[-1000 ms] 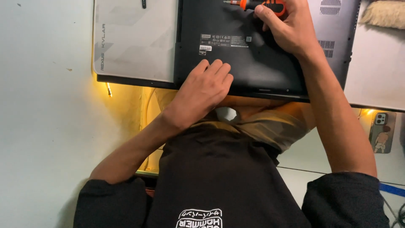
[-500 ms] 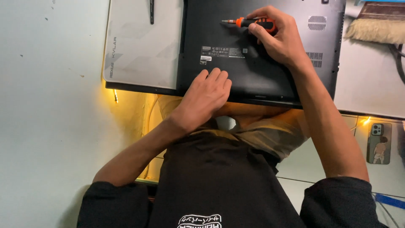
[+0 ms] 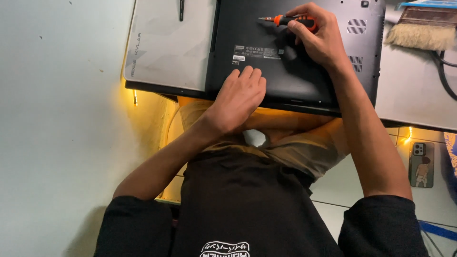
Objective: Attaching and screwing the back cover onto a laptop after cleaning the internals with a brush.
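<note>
While the left hand (image 3: 236, 97) lies flat, palm down, fingers together and stretched out, on the underside of a black laptop (image 3: 295, 52), it grips nothing and only presses on the bottom panel near the front edge, just below the white label stickers (image 3: 257, 51). Right hand (image 3: 320, 38) is curled around an orange-and-black screwdriver (image 3: 287, 20), fingers closed on the handle, the metal tip pointing to the left of the frame and lying low over the laptop's base, near its upper middle; whether the tip sits in a screw cannot be told. Laptop is upside down, lid side down, resting on a grey desk mat (image 3: 166, 47) on a table whose near edge glows with a yellow light strip (image 3: 135, 97). Vent grilles (image 3: 356, 26) show on the laptop's base to the right of the screwdriver hand. A thin dark tool (image 3: 181, 8) lies on the mat at the top, left of the laptop and well apart from both hands. A wide paint brush (image 3: 414, 29) with pale bristles and a dark ferrule lies to the right of the laptop, beside black cables (image 3: 442, 71). A phone in a picture case (image 3: 421, 164) lies below the table edge at right, on a pale tiled floor. Person wears a black shirt with a white print and tan shorts, seated close to the table, forearms both reaching over the edge.
</note>
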